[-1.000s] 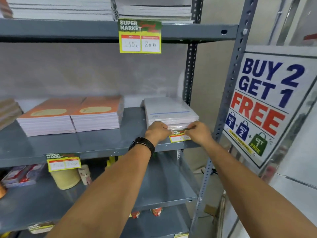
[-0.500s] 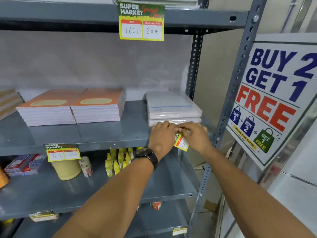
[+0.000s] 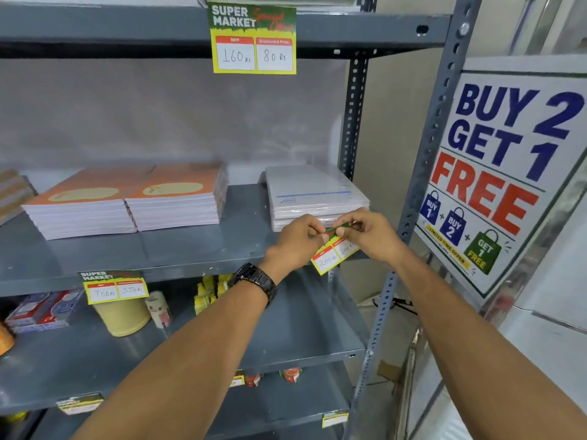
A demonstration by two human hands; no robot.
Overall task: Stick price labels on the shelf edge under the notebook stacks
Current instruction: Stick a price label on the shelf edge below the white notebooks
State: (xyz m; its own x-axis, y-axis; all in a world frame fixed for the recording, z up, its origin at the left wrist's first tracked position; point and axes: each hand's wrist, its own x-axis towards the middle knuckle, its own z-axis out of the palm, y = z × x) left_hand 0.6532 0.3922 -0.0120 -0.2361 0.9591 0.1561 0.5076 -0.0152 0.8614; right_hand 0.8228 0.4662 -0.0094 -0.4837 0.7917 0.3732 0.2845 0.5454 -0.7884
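A small yellow price label (image 3: 333, 254) with red-and-white price boxes hangs tilted in front of the grey middle shelf edge (image 3: 190, 265). My left hand (image 3: 295, 239) and my right hand (image 3: 373, 235) both pinch its green top strip, just below the white notebook stack (image 3: 313, 193). Two orange notebook stacks (image 3: 127, 201) lie further left on the same shelf. A label (image 3: 112, 287) reading 700 and 350 is stuck on the edge under them. I cannot tell whether the held label touches the shelf edge.
A larger label (image 3: 253, 39) hangs from the top shelf edge. A "Buy 2 Get 1 Free" poster (image 3: 502, 173) stands right of the grey upright (image 3: 425, 173). The lower shelf holds a yellow tub (image 3: 124, 315), small bottles (image 3: 211, 290) and boxes (image 3: 38, 311).
The label was pressed flat against the shelf edge, then came away tilted. Both hands now pinch its top strip a little higher and the view has shifted slightly.
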